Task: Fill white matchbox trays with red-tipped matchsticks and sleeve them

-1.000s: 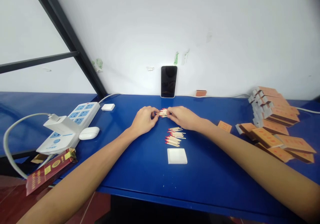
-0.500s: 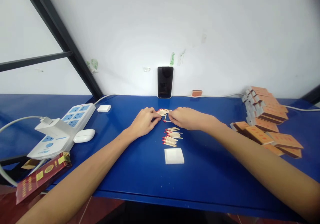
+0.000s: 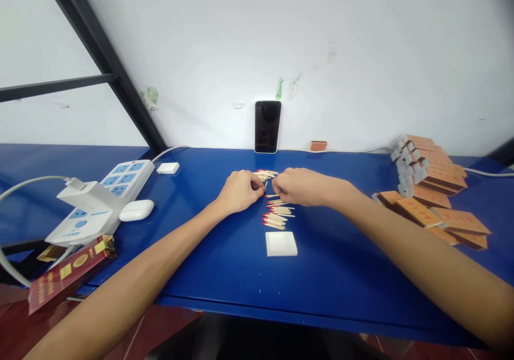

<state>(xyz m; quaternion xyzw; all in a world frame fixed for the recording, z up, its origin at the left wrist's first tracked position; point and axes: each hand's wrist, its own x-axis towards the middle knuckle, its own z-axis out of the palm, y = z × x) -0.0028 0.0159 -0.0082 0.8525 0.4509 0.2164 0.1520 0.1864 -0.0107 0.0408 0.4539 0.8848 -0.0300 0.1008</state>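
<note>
Red-headed matches lie in a column on the blue table, with one pile [image 3: 265, 174] just beyond my hands and more piles [image 3: 277, 215] nearer to me. My left hand [image 3: 243, 191] is closed, thumb and forefinger pinched on a single match [image 3: 265, 185] at their tips. Facing it across a small gap, my right hand [image 3: 296, 186] has its fingers curled in; whatever they hold is hidden. A loose match [image 3: 272, 195] lies beneath the right fingertips. Below the near piles sits a small white square pad [image 3: 281, 244].
Matchboxes [image 3: 437, 172] are stacked at the right, with more boxes [image 3: 461, 220] in front. A phone [image 3: 267, 127] leans on the wall beside a single matchbox [image 3: 318, 145]. At left are a power strip [image 3: 124, 175], a white earbud case [image 3: 136, 210] and a red box [image 3: 72, 271].
The view has tilted slightly. My left fingertips have moved a little inward and now pinch a match that lay between the hands. My right hand stays nearly in place.
</note>
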